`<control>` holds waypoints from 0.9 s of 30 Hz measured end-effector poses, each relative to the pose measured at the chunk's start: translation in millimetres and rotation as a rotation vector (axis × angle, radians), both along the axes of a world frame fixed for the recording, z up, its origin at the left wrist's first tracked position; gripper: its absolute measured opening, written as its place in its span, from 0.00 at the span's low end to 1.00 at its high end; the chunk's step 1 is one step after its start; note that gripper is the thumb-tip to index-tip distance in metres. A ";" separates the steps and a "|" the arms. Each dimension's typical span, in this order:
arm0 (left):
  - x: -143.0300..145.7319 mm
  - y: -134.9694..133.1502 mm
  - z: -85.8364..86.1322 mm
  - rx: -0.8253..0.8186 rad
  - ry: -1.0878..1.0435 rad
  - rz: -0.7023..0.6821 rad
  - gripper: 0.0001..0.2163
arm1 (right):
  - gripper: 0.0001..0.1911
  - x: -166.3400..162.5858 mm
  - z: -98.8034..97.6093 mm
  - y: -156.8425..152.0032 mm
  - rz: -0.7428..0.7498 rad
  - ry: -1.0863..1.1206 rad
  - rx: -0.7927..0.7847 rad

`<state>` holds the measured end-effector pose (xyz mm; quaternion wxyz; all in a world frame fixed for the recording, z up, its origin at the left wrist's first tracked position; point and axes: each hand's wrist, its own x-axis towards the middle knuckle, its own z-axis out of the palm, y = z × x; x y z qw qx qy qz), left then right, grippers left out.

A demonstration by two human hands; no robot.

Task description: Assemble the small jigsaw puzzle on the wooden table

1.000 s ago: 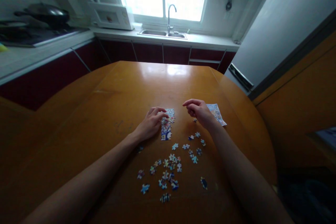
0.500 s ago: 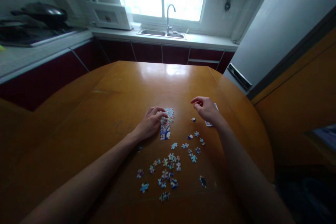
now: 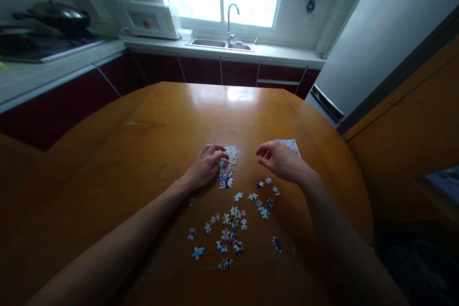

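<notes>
A partly joined jigsaw puzzle (image 3: 225, 179), a narrow upright strip, lies on the wooden table. My left hand (image 3: 206, 165) rests along its left edge, fingers stretched and loosely bent, the fingertips touching its upper part. To the right of the strip, my right hand (image 3: 279, 158) hovers low over the table. Its fingers are curved, a gap shows between thumb and forefinger, and I see nothing held there. A printed picture card (image 3: 291, 145) lies partly hidden behind this hand. Nearer to me, several loose puzzle pieces (image 3: 234, 213) are scattered, among them a light blue piece (image 3: 238, 196).
The round-ended wooden table (image 3: 143, 134) fills the middle of the view. Beyond it stand a counter with a sink (image 3: 208, 43), a white microwave (image 3: 148, 20) and a stove with a pan (image 3: 57, 16). A fridge (image 3: 358, 43) stands on the right.
My right hand has moved down and slightly left, uncovering more of the picture card. The loose piece that lay below that hand is now out of sight. My left hand stays put.
</notes>
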<state>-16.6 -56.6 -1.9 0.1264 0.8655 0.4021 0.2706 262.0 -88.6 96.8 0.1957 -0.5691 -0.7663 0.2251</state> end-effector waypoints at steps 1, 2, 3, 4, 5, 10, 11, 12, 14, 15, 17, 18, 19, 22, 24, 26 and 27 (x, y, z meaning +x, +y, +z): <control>-0.1 0.0 -0.1 0.005 0.002 -0.002 0.17 | 0.07 -1.2 -0.1 -2.3 -0.008 -0.034 0.013; -0.2 0.1 -0.3 0.010 0.005 -0.003 0.17 | 0.08 -2.5 -1.0 -4.7 -0.014 -0.069 0.020; -0.4 0.1 -0.5 0.013 0.007 -0.002 0.17 | 0.09 -3.8 -2.6 -7.6 -0.006 -0.098 0.015; -0.6 0.1 -0.7 0.011 0.010 -0.001 0.17 | 0.09 -5.1 -4.8 -11.4 0.020 -0.115 -0.002; -0.7 0.0 -0.9 0.007 0.011 0.002 0.17 | 0.10 -6.7 -7.2 -16.3 0.065 -0.121 -0.029; -0.7 0.0 -1.6 0.001 0.006 0.005 0.15 | 0.13 -17.9 -18.1 -57.8 0.356 -0.075 -0.102; -0.5 0.1 -1.6 0.003 0.003 0.007 0.15 | 0.12 -20.6 -19.7 -67.4 0.390 -0.081 -0.105; -0.4 0.2 -1.7 0.003 0.000 0.009 0.15 | 0.11 -23.4 -21.0 -76.6 0.418 -0.086 -0.113; 0.0 0.2 -1.5 -0.006 -0.004 0.009 0.16 | 0.09 -28.9 -22.6 -93.1 0.458 -0.090 -0.131; 0.2 0.2 -1.3 -0.010 -0.006 0.009 0.16 | 0.08 -31.8 -23.0 -100.4 0.455 -0.094 -0.139; 0.4 0.0 -0.9 -0.010 -0.013 0.009 0.16 | 0.06 -38.4 -23.1 -113.3 0.444 -0.112 -0.150; 0.6 -0.1 -0.7 -0.008 -0.017 0.010 0.16 | 0.05 -42.2 -23.4 -119.2 0.444 -0.121 -0.149; 0.6 -0.2 -0.6 -0.006 -0.019 0.009 0.16 | 0.05 -46.4 -24.4 -124.9 0.463 -0.126 -0.141; 0.7 -0.4 0.1 -0.001 -0.014 0.004 0.16 | 0.03 -60.6 -33.9 -140.1 0.576 -0.153 -0.059; 0.6 -0.7 0.8 -0.001 -0.008 0.003 0.16 | 0.05 -69.1 -44.9 -147.6 0.632 -0.225 0.016; 0.5 -0.8 1.1 -0.006 -0.010 -0.002 0.16 | 0.06 -75.1 -55.8 -152.5 0.661 -0.295 0.060; 0.4 -0.8 1.1 -0.006 -0.013 -0.004 0.16 | 0.05 -77.0 -60.0 -154.0 0.665 -0.315 0.066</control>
